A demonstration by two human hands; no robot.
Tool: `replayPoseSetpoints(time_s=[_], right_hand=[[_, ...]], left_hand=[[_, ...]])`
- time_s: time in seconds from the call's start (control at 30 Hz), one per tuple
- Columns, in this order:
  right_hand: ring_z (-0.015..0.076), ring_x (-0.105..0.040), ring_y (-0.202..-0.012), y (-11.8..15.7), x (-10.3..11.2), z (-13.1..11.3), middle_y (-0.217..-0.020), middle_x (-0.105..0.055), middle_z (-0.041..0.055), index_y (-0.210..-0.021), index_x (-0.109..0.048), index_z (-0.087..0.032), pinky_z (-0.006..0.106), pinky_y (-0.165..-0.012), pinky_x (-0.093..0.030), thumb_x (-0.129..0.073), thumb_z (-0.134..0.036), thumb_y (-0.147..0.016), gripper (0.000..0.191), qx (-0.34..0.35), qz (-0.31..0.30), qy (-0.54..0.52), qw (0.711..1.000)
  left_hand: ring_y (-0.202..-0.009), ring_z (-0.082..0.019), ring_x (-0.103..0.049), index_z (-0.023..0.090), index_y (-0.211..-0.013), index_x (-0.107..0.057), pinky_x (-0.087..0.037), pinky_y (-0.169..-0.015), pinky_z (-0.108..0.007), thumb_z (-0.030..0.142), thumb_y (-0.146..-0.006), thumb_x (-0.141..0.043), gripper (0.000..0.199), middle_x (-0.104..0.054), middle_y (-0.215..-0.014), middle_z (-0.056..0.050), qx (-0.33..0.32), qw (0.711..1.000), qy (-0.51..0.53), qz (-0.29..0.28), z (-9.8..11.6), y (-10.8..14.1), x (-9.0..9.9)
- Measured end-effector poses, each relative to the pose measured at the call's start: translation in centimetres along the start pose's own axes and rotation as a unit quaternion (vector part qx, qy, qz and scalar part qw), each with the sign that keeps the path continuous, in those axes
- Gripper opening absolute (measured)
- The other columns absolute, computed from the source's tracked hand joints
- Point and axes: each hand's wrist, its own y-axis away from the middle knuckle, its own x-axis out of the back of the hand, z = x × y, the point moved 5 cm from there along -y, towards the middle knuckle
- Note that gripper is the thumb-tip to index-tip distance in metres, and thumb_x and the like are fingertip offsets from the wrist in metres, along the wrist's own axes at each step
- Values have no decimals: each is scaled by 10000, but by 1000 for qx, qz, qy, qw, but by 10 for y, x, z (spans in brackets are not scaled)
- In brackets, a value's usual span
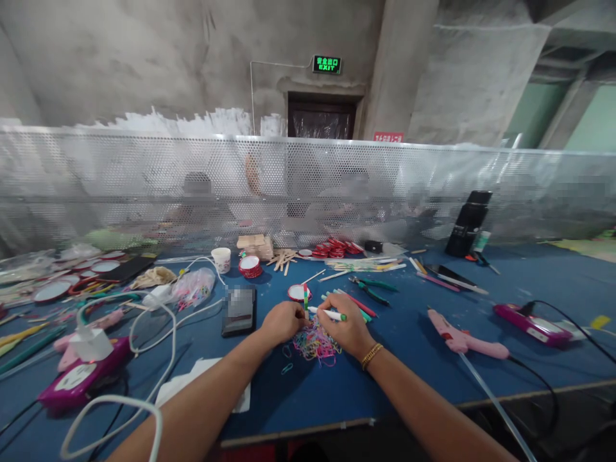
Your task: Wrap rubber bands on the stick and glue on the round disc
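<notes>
My left hand [283, 322] pinches a wooden craft stick [305, 294] upright, its visible face banded in green and red. In my right hand [350, 324] is a white marker pen [328, 314] with a green end, its tip pointing left at the stick. Below both hands lies a loose heap of colourful loops [315, 343] that look like paper clips. Just behind the stick sits a round red-rimmed lid [297, 292]. More markers [362, 307], red and green, lie beyond my right hand, partly hidden by it.
A phone [239, 311] lies left of my hands, with white cables and a purple power strip [86, 375] farther left. Green-handled pliers [370, 290] rest behind. To the right are a pink glue gun [464, 337] and a black bottle [469, 224]. A perforated metal screen [269, 186] borders the table.
</notes>
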Motion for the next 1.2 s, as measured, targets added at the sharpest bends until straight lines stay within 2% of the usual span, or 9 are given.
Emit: replayPoseSetpoints(time_s=[0.13,0.37,0.57,0.7,0.87,1.0,1.2], right_hand=[[159,-535,-688,0,-2,-1,-687,-597,5,-686,-550,-206,265,-653,-379,-563,-194,-796,112,-1,-15,-8,1000],[159,-544,-677,-2,3,1,-668,-590,4,-666,-544,-205,270,-659,-404,-559,-202,-789,124,-11,7,-2,1000],[177,-620,-797,-2,3,1,-823,-693,21,-835,-651,-222,308,-772,-456,-531,-218,-858,121,8,13,-58,998],[191,-635,-832,-2,2,2,-862,-705,30,-868,-664,-227,336,-820,-463,-563,-240,-849,103,5,14,-58,998],[193,-630,-792,-3,2,2,-826,-694,34,-856,-663,-214,310,-747,-473,-597,-201,-789,95,-17,11,-65,998],[165,-608,-712,-2,2,7,-766,-676,20,-807,-655,-201,272,-669,-452,-586,-251,-826,87,-65,13,-94,993],[151,-566,-677,-4,3,3,-688,-630,13,-696,-617,-192,257,-656,-413,-553,-233,-832,156,-38,13,-64,997]], left_hand=[[-634,-122,-546,188,-778,-705,-317,-558,-222,326,-737,-629,162,-669,-713,-11,-1,1000,0,-1,0,0,0],[-657,-125,-563,192,-802,-709,-312,-560,-223,340,-734,-636,178,-681,-737,-12,2,1000,2,0,-1,-1,-2],[-673,-133,-573,200,-830,-721,-335,-583,-226,329,-735,-628,185,-694,-764,-17,-7,1000,3,-4,-2,-2,-3],[-658,-129,-567,197,-816,-716,-324,-566,-225,346,-736,-638,186,-689,-750,-14,4,1000,5,-2,-3,-2,-3],[-642,-126,-560,193,-790,-713,-318,-559,-230,353,-744,-636,184,-677,-713,-10,6,1000,4,14,-1,-2,-2],[-611,-119,-546,189,-762,-710,-316,-548,-229,351,-733,-648,176,-663,-670,0,17,1000,14,20,-2,-2,-2],[-576,-110,-515,178,-750,-713,-306,-531,-223,338,-717,-646,176,-629,-625,12,11,1000,27,6,-5,-6,-4]])
